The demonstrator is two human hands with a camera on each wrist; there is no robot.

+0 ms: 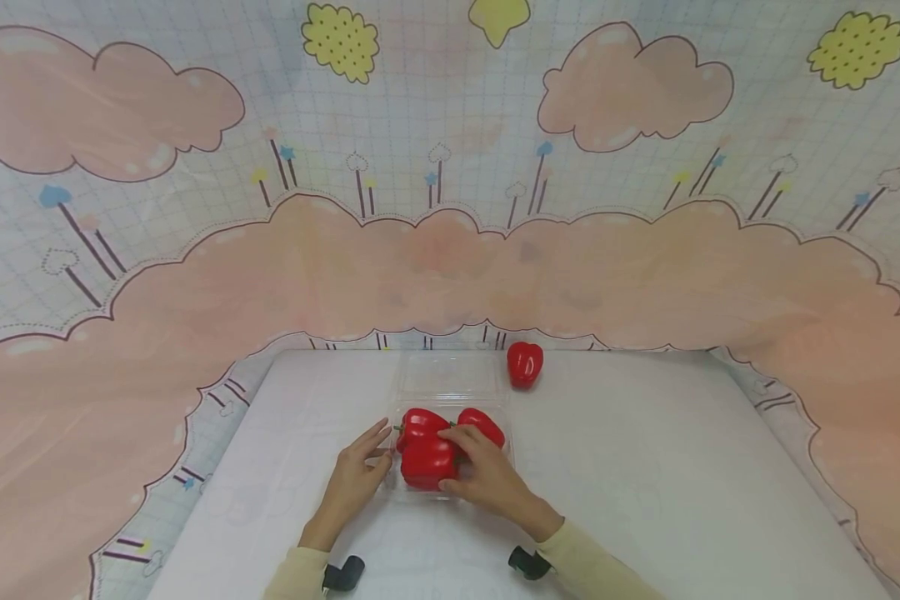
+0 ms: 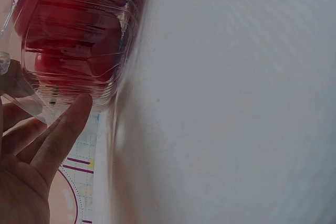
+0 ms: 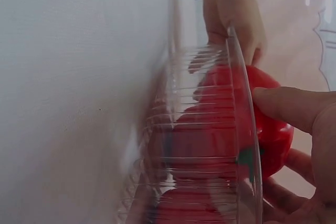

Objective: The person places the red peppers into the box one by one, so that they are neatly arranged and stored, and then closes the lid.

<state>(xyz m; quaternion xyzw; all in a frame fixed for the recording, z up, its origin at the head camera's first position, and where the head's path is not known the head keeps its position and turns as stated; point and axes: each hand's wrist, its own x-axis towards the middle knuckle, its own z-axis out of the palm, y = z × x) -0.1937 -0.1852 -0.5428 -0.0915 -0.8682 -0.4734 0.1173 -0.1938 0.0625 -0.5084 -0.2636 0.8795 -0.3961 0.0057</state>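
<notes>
A clear ribbed plastic box (image 2: 100, 88) stands on the white table with several glossy red bell peppers inside. My right hand (image 1: 495, 479) grips the front red bell pepper (image 1: 424, 467), thumb on its near side and fingers over its top. In the right wrist view this pepper (image 3: 275, 129) rises above the box's rim, and a green stem (image 3: 252, 158) shows through the wall. Behind it lie a left pepper (image 1: 422, 422) and a right pepper (image 1: 483, 423). At the box's left side, my left hand (image 1: 351, 479) touches the wall with its fingers fairly straight.
The box's clear lid (image 1: 450, 377) lies folded open toward the back. Another red bell pepper (image 1: 524, 365) sits on the table (image 1: 667, 467) at the lid's right. A patterned cloth (image 1: 450, 275) hangs behind the table. Dark wrist-worn devices (image 1: 343, 574) show near both sleeves.
</notes>
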